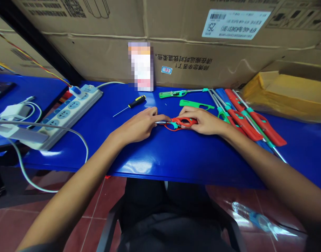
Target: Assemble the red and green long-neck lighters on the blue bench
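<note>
Working the red lighter (177,120) mid-way along the surface (139,154), near-right of the screwdriver (136,101): left hand (146,122) pinches its silver end (161,122), right hand (204,120) grips the red handle (193,121). I'd hold it level, pressing lightly so the teal part (174,125) doesn't shift.

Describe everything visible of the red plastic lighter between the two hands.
The red, plastic-looking lighter has a looped opening, a teal part and a slim, silvery, metal-looking section at its left. It is held crosswise over the shiny blue tabletop; whether it touches that is unclear. The left hand pinches the silvery section, the right hand grips the red body, and both partly hide it.
</note>
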Tool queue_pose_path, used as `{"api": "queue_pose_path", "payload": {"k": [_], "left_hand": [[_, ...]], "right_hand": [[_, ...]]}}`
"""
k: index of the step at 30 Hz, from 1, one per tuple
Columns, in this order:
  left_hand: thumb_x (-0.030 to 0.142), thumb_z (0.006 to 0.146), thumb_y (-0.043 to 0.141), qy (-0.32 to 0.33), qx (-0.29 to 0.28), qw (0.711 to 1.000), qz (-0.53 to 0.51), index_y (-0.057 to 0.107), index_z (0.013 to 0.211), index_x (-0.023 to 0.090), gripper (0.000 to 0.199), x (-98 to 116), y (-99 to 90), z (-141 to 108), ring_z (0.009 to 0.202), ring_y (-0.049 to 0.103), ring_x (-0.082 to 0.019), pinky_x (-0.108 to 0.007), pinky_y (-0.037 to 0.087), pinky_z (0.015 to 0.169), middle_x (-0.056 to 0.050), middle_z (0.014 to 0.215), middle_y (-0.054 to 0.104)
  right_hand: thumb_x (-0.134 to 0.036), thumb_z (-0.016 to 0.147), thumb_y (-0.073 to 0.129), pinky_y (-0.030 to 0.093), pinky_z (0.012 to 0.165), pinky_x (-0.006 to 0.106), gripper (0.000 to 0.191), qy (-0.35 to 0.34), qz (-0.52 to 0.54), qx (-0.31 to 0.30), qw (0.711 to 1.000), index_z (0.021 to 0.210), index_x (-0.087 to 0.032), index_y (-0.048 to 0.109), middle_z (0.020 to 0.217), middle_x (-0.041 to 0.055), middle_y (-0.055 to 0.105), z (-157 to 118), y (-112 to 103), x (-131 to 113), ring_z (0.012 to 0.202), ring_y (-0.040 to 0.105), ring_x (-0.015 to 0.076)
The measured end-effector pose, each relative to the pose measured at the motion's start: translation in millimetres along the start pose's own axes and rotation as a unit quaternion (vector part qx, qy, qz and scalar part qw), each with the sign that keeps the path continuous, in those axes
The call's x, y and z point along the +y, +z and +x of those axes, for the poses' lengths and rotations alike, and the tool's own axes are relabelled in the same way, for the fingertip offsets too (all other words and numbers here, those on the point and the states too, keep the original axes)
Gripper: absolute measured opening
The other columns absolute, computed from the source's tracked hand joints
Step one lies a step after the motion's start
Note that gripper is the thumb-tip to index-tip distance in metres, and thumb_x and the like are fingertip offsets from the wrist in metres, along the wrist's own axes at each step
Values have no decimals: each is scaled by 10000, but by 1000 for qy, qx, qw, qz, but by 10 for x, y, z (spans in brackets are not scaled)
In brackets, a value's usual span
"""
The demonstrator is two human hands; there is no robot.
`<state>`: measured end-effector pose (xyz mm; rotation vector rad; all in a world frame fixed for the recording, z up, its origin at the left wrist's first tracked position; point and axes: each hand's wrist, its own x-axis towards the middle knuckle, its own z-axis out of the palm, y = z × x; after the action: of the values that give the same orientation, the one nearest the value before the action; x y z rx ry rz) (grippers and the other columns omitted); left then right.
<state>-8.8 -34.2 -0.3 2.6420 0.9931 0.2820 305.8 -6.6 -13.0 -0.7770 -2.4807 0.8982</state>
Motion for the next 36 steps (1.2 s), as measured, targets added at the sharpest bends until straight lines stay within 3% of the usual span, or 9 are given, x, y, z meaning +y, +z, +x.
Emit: {"api": "queue_pose_path", "payload": {"k": [14, 23, 31, 36], "left_hand": [[28, 1058, 472, 5, -2, 1000, 22, 716, 1501, 261, 558, 34, -18, -7, 931, 557, -228, -342, 425, 803, -57, 995, 510], [45, 1088, 455, -2, -1, 998, 57, 727, 1511, 271, 551, 64, -10, -17, 929, 566, -232, -357, 441, 819, -67, 1008, 546], [-17, 1067, 437, -11, -18, 991, 134, 646, 1648, 367, 727, 132, 2, -61, 896, 546, -219, -356, 449, 839, -73, 1037, 562], [-11, 1065, 445, 8, 4, 991, 134, 669, 1628, 360, 711, 92, 45, -60, 903, 554, -230, -368, 460, 851, -76, 1026, 566]], "right_hand": [[-86, 853, 620, 531, 950, 407, 416, -3, -20, -5, 1000, 1178, -259, 814, 1170, 74, 746, 9, -14, -41, 1078, 710, 274], [-130, 900, 625, 512, 913, 389, 175, -8, -20, 4, 1000, 963, -238, 747, 1080, 61, 726, 7, -8, -13, 989, 682, 241], [-116, 911, 639, 537, 940, 399, 207, -12, -18, 13, 1000, 1000, -250, 769, 1105, 56, 754, -14, -10, -15, 1019, 712, 241], [-224, 973, 697, 553, 966, 419, 107, -2, -14, 0, 1000, 1004, -270, 789, 1119, 58, 761, -12, -57, -47, 1036, 718, 251]]}}
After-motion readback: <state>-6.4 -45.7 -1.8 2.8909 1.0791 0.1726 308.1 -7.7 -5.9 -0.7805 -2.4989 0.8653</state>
